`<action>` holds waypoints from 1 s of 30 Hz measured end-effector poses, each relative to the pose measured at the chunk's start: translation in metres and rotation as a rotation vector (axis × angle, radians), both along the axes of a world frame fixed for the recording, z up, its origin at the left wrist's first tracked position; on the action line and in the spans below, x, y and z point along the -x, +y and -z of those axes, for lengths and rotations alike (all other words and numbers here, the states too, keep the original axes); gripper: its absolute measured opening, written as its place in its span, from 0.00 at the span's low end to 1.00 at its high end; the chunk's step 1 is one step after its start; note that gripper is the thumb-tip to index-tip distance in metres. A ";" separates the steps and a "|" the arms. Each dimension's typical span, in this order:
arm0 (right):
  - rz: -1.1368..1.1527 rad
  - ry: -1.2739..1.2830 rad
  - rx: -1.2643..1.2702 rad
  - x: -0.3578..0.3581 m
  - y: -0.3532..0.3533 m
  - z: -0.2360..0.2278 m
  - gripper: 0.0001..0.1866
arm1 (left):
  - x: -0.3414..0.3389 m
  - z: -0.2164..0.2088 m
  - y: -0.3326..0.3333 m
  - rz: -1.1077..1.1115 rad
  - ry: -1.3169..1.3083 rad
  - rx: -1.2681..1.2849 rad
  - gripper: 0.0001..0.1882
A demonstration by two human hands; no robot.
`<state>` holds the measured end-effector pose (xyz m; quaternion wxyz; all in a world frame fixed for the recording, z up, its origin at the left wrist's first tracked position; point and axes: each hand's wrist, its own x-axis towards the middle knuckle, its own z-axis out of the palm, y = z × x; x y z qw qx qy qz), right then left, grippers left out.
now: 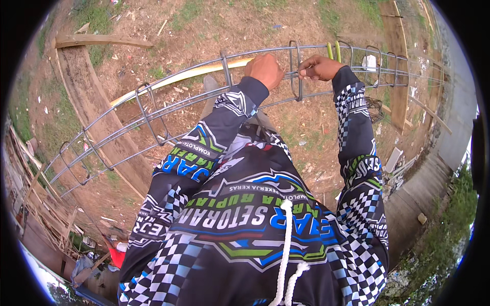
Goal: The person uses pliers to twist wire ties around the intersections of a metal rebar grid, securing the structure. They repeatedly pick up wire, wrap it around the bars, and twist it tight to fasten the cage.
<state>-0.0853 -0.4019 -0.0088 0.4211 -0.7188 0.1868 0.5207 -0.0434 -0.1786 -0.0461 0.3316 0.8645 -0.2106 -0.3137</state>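
Observation:
A long cage of grey steel reinforcing bars [189, 103] with square stirrups runs across in front of me. My left hand [265, 70] is closed at the cage's bars, just left of one stirrup [292, 56]; its fingertips are hidden. Right of that same stirrup, my right hand [319, 68] has thumb and forefinger pinched together close to the middle bar. Whatever thin thing lies in the pinch is too small to make out. A tool's pair of yellow-green handles [337, 52] sticks up at the far bar, beyond my right hand; its head is hidden.
Wooden planks stand under the cage at left [94, 97] and right [395, 66]. A pale wooden strip [178, 79] lies along the bars. Coiled dark wire [375, 109] rests near the right plank. Scrap wood [48, 209] piles up at the left; a concrete strip [423, 168] borders the right.

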 end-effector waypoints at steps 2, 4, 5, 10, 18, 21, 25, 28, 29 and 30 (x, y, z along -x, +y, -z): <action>-0.132 -0.111 0.100 -0.012 -0.001 -0.001 0.13 | -0.005 -0.016 0.008 -0.076 -0.063 0.090 0.10; -0.203 -0.423 0.338 -0.015 0.003 -0.009 0.14 | -0.010 -0.017 0.015 -0.171 -0.360 0.282 0.09; -0.240 -0.591 0.457 -0.019 0.008 -0.017 0.14 | -0.017 -0.014 0.012 -0.177 -0.430 0.268 0.10; -0.207 -1.014 0.756 0.012 0.031 -0.026 0.08 | -0.037 -0.007 -0.026 -0.166 -0.336 0.124 0.14; -0.013 -1.059 0.716 0.047 0.040 -0.014 0.08 | -0.053 0.022 -0.069 -0.140 0.066 0.248 0.15; -0.009 -1.068 0.664 0.047 0.045 -0.019 0.07 | -0.053 0.022 -0.075 -0.127 -0.018 0.253 0.19; -0.052 -1.158 0.647 0.047 0.043 -0.019 0.07 | -0.043 0.007 -0.083 -0.107 -0.158 0.200 0.22; -0.072 -1.237 0.628 0.048 0.042 -0.023 0.07 | -0.043 0.018 -0.085 -0.075 -0.174 0.203 0.22; -0.080 -1.219 0.601 0.047 0.037 -0.023 0.07 | -0.046 0.020 -0.085 -0.062 -0.122 0.201 0.21; -0.088 -1.200 0.574 0.045 0.031 -0.022 0.08 | -0.050 0.022 -0.085 -0.050 -0.069 0.200 0.21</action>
